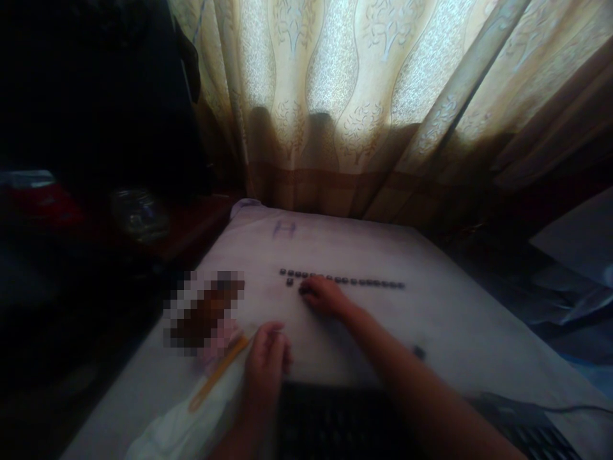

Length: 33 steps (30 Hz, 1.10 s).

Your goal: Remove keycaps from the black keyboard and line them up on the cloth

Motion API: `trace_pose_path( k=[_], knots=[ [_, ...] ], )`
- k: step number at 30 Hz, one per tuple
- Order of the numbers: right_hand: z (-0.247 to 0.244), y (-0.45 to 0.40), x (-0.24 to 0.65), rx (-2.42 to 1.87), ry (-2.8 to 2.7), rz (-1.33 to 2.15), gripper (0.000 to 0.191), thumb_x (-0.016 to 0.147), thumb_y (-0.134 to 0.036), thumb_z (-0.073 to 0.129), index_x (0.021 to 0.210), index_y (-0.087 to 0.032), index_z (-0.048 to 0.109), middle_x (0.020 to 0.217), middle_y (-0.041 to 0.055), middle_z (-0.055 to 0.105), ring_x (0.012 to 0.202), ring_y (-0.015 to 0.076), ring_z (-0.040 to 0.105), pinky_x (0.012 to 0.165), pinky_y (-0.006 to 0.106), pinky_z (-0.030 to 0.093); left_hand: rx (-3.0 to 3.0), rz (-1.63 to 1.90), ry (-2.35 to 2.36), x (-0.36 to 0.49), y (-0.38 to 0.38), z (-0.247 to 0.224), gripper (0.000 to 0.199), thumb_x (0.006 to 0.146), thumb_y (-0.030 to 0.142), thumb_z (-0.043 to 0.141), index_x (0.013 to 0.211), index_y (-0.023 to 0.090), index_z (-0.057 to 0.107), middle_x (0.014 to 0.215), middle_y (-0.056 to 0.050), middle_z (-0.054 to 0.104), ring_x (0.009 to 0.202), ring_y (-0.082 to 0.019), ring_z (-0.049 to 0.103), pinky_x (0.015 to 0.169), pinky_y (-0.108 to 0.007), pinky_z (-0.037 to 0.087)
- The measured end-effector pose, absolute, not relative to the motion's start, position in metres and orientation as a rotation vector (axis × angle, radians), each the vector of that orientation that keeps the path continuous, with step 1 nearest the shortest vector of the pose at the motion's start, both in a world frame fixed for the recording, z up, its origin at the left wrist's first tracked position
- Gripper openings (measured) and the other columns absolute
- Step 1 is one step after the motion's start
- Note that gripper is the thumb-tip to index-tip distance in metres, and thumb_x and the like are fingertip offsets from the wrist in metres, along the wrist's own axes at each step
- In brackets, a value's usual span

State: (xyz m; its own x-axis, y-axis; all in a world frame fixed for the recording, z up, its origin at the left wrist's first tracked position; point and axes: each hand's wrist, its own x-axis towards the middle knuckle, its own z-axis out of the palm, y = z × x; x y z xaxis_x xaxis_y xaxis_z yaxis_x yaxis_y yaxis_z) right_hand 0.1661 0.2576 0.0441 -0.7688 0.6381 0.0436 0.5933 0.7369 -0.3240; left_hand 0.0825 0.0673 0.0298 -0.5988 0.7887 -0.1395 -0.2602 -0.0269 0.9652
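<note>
Across the pale cloth-covered table [345, 249] runs a long row of small black keycaps [353, 281]. A single keycap [290, 282] lies below the row near its left end. My right hand [323, 295] reaches just under the row, its fingertips closed on a small black keycap [303, 291]. My left hand [269, 348] rests nearer to me on the table, fingers curled, and whether it holds anything is hidden. A black keyboard [335, 421] lies at the near edge, partly under my right forearm.
Left of my left hand are an orange stick-like tool [218, 374], a pink cloth [219, 342] and a white cloth [184, 428]. A small dark object [419, 352] sits right of my right forearm. A patterned curtain [354, 83] hangs behind the table.
</note>
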Motion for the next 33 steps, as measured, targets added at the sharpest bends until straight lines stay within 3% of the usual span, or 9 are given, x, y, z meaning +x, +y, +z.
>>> trace_pose_path(
  k=[10,33],
  knots=[
    [0.039,0.257,0.151,-1.186,-2.686,0.393,0.024,0.083,-0.025,0.051,0.101,-0.018,0.065,0.103,0.0088,0.066,0.093,0.0210,0.059,0.077,0.029,0.041,0.576,1.695,1.514,0.082,0.067,0.030,0.032,0.074,0.041,0.056,0.097,0.019,0.052,0.067,0.003,0.055,0.054,-0.010,0.053,0.045,-0.019,0.042],
    [0.050,0.255,0.142,-1.278,-2.689,0.360,0.027,0.080,-0.026,0.054,0.104,-0.022,0.065,0.103,0.0070,0.066,0.091,0.0205,0.060,0.073,0.027,0.040,0.548,1.694,1.496,0.084,0.067,0.032,0.034,0.073,0.043,0.058,0.096,0.019,0.052,0.064,0.004,0.054,0.052,-0.010,0.051,0.045,-0.019,0.040]
  ],
)
